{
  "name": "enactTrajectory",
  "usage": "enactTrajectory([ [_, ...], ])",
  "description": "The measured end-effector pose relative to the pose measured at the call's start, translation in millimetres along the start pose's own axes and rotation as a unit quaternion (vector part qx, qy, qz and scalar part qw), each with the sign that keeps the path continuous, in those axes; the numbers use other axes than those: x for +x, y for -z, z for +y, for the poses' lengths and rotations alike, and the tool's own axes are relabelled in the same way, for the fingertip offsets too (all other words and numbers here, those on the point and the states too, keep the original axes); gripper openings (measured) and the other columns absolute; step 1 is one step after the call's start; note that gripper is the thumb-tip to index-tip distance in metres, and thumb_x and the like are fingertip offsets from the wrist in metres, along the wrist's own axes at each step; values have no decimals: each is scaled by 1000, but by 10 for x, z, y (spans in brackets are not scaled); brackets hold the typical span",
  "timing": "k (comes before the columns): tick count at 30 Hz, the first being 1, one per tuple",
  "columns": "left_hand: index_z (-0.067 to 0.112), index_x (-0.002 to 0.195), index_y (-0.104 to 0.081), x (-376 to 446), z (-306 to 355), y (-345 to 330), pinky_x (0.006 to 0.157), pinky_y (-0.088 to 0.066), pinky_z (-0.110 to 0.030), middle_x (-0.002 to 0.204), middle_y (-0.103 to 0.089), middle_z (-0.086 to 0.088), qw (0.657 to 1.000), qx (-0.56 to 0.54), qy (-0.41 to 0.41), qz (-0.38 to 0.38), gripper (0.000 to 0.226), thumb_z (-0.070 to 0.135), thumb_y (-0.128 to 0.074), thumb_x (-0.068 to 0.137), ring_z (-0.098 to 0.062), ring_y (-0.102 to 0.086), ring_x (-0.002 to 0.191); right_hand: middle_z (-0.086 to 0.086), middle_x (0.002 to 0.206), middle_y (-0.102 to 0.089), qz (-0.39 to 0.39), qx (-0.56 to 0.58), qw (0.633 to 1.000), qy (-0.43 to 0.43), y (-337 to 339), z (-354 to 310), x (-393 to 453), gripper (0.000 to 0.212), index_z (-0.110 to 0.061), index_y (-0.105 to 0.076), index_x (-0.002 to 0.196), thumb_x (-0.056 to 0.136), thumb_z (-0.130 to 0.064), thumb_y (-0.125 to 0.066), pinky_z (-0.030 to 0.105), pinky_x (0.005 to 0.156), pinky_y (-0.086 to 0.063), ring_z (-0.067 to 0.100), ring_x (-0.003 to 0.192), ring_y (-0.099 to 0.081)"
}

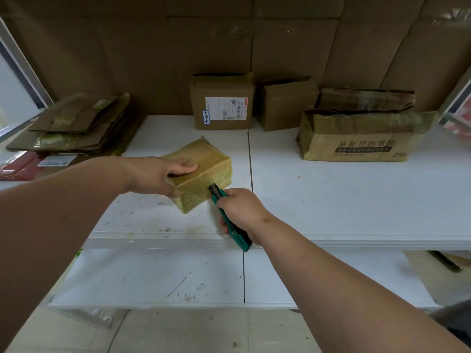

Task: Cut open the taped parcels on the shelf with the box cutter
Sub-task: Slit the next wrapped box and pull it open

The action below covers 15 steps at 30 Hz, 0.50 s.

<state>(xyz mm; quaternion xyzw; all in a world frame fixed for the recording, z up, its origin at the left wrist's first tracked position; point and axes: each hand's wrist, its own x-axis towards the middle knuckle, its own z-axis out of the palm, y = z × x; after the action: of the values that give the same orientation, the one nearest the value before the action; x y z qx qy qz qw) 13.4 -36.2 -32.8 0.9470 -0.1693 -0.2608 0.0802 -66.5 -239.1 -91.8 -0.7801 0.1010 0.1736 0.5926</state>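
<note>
Blade end is at the near right edge of the taped parcel (201,174), and here is the worry: the left hand (158,177) is pressing down on the same parcel, with its thumb lying on the near face, close to where the cutter is working. If the blade skids on that glossy tape, it could run toward that thumb. The parcel also sits loose on the white shelf (331,194), so a hard pull could drag it off line or spin it under the palm. Push too deep and whatever is inside may get scored.

Now the fingers. The left fingers (184,169) lie nearly straight and flat across the top of the parcel, holding it down rather than wrapping it. The right hand (242,212) is curled tightly round the green box cutter (229,220), the handle running back past the wrist and the black tip touching the parcel's side just ahead of the knuckles. The blade itself is too small to make out.

Well beyond both hands, toward the back wall, stand the labelled box (221,103) and more cardboard boxes (356,133).
</note>
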Motion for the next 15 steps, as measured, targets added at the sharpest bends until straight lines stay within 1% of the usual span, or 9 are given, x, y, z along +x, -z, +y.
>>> enactTrajectory([
  [2,60,145,-8,33,-33,-14,119,-18,-37,159,2,26,998,53,-12,17,75,46,-60,93,-10,-15,147,4,49,-60,-8,-2,1000,12,9,21,-23,19,-10,-62,100,90,-11,-46,19,43,-45,15,37,-54],
  [4,61,144,-4,43,-57,-48,114,-23,-38,160,1,25,994,94,-20,47,71,55,-53,93,-9,-17,147,3,46,-59,-19,-10,1000,17,14,25,-38,19,-10,-62,101,88,-9,-48,19,45,-45,15,37,-54],
  [5,62,144,-3,45,-59,-68,108,-24,-38,159,0,26,991,115,-20,67,69,59,-49,92,-9,-16,147,4,47,-59,-23,-14,999,17,19,23,-41,21,-9,-63,103,87,-8,-49,19,46,-45,16,39,-55],
  [7,62,144,-3,53,-40,-104,92,-20,-35,158,-5,27,982,148,-19,113,65,65,-43,92,-8,-18,145,6,49,-60,-33,-19,999,17,37,19,-52,24,-8,-63,108,86,-6,-52,22,48,-46,19,43,-57],
  [8,62,144,-5,65,-27,-120,90,-19,-35,158,-7,27,980,153,-21,128,64,66,-42,92,-8,-18,145,6,50,-61,-36,-25,999,20,47,16,-60,26,-9,-64,109,86,-5,-52,23,49,-48,19,44,-58],
  [9,60,145,-7,79,-15,-131,94,-20,-36,158,-10,27,979,150,-22,134,64,65,-43,92,-9,-19,145,6,51,-61,-37,-35,998,25,57,17,-65,26,-9,-64,109,86,-5,-52,25,50,-49,19,44,-58],
  [10,59,146,-11,93,-3,-138,102,-22,-39,158,-12,26,981,138,-23,133,65,64,-45,92,-10,-19,146,5,51,-61,-36,-44,998,30,66,22,-73,27,-9,-64,109,86,-4,-52,25,50,-50,18,44,-58],
  [12,53,148,-20,114,15,-152,115,-22,-42,159,-18,21,987,92,-35,130,66,57,-54,91,-13,-20,146,4,49,-60,-36,-48,998,33,78,35,-89,26,-8,-64,110,87,-5,-52,21,46,-48,16,42,-57],
  [15,47,147,-31,114,43,-218,113,-30,-31,158,-27,15,985,29,-55,160,66,48,-63,89,-13,-26,144,7,52,-60,-39,-51,997,35,78,61,-102,26,-6,-64,109,86,-4,-52,19,42,-45,16,40,-55],
])
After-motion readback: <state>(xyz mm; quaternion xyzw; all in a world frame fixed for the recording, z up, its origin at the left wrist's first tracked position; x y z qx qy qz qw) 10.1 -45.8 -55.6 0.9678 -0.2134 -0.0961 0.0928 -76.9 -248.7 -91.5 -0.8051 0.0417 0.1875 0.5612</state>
